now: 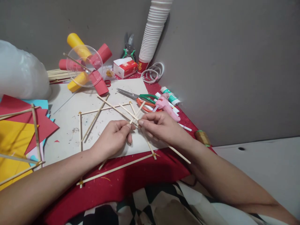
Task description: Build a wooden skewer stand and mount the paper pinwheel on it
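Observation:
My left hand (116, 136) pinches thin wooden sticks (113, 107) close to where they cross. From the other side, my right hand (161, 126) grips the same crossing between thumb and fingers. One stick end (180, 154) sticks out below my right hand toward the lower right. Whether the crossing is tied cannot be seen behind my fingertips. Beneath both hands lies a four-sided stick frame (117, 168), its corners bound with yellowish bands. Two loose-looking sticks (95, 117) rest across one another inside its left part.
Long-nosed scissors (131, 94), a pink glue gun (167, 106) and a thread spool (202, 138) lie to the right. Behind stand a leaning paper-cup stack (156, 29), a tissue pack (126, 67) and a red-and-yellow paper wheel (99, 82). Coloured paper (14, 134) and another stick frame (36, 134) are at left.

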A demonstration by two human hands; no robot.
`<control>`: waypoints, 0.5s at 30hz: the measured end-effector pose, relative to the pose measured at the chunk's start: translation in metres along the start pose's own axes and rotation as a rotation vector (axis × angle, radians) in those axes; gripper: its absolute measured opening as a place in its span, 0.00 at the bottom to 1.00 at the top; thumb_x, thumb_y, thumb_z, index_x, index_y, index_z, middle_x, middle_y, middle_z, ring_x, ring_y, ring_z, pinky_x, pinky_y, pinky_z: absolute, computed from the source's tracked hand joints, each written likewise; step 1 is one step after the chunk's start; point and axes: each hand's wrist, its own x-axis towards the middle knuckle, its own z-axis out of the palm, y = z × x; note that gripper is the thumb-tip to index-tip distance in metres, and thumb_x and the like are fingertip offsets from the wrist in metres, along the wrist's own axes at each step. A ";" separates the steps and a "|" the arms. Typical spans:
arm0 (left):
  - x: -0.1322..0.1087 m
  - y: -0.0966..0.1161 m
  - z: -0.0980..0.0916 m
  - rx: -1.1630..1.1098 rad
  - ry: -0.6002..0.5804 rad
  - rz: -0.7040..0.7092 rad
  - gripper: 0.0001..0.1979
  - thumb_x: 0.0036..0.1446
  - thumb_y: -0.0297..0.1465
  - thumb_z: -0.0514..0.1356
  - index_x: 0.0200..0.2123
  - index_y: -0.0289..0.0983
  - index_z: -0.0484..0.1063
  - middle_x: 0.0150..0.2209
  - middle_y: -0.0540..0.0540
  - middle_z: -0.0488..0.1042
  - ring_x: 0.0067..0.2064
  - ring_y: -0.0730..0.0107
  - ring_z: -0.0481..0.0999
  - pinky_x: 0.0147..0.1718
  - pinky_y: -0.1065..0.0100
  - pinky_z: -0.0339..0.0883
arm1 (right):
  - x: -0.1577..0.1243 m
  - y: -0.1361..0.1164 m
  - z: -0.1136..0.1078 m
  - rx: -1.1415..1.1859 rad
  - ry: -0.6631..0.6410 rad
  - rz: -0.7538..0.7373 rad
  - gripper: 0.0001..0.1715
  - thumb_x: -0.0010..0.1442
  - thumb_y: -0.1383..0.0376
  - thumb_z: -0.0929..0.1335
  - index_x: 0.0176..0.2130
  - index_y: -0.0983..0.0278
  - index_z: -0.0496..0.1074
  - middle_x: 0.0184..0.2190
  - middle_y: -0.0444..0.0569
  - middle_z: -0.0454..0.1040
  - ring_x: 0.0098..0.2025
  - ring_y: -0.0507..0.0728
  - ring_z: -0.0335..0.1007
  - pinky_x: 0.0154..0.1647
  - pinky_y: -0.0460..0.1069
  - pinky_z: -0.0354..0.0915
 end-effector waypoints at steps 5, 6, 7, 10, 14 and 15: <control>0.000 -0.004 0.000 -0.021 0.004 0.011 0.12 0.62 0.29 0.54 0.29 0.34 0.74 0.18 0.53 0.69 0.19 0.77 0.61 0.23 0.75 0.54 | 0.002 0.001 0.000 0.000 -0.016 -0.004 0.23 0.53 0.49 0.73 0.24 0.64 0.67 0.12 0.36 0.60 0.13 0.45 0.50 0.14 0.42 0.46; 0.000 -0.004 0.000 -0.019 0.006 0.018 0.12 0.62 0.29 0.54 0.29 0.34 0.74 0.17 0.53 0.69 0.19 0.77 0.61 0.22 0.75 0.54 | 0.002 0.000 0.001 0.003 -0.015 -0.007 0.23 0.53 0.49 0.73 0.25 0.64 0.68 0.12 0.36 0.60 0.13 0.45 0.50 0.14 0.42 0.46; 0.000 -0.004 -0.001 -0.018 0.006 0.023 0.12 0.62 0.29 0.54 0.29 0.34 0.74 0.17 0.53 0.69 0.19 0.78 0.61 0.22 0.75 0.54 | 0.002 0.000 0.001 0.005 -0.015 -0.007 0.23 0.53 0.49 0.74 0.25 0.64 0.68 0.12 0.36 0.60 0.13 0.45 0.50 0.14 0.42 0.46; -0.001 0.000 -0.002 -0.036 0.004 0.029 0.11 0.61 0.29 0.54 0.30 0.34 0.74 0.18 0.53 0.69 0.19 0.79 0.60 0.21 0.76 0.53 | 0.001 0.000 0.001 0.011 -0.008 -0.013 0.24 0.52 0.48 0.74 0.25 0.65 0.69 0.12 0.36 0.61 0.13 0.45 0.50 0.13 0.42 0.46; -0.004 0.012 -0.006 -0.060 0.007 -0.025 0.11 0.61 0.28 0.54 0.28 0.34 0.73 0.17 0.54 0.69 0.16 0.81 0.54 0.18 0.76 0.47 | 0.001 0.003 0.000 0.023 0.008 -0.039 0.26 0.54 0.45 0.72 0.26 0.64 0.68 0.13 0.37 0.62 0.13 0.45 0.52 0.13 0.41 0.47; -0.004 0.015 -0.006 -0.060 0.018 -0.039 0.11 0.61 0.28 0.53 0.28 0.34 0.73 0.18 0.53 0.69 0.16 0.81 0.53 0.17 0.76 0.46 | 0.002 0.003 -0.001 0.023 0.008 -0.041 0.26 0.55 0.45 0.72 0.27 0.65 0.69 0.13 0.37 0.63 0.13 0.44 0.52 0.13 0.41 0.48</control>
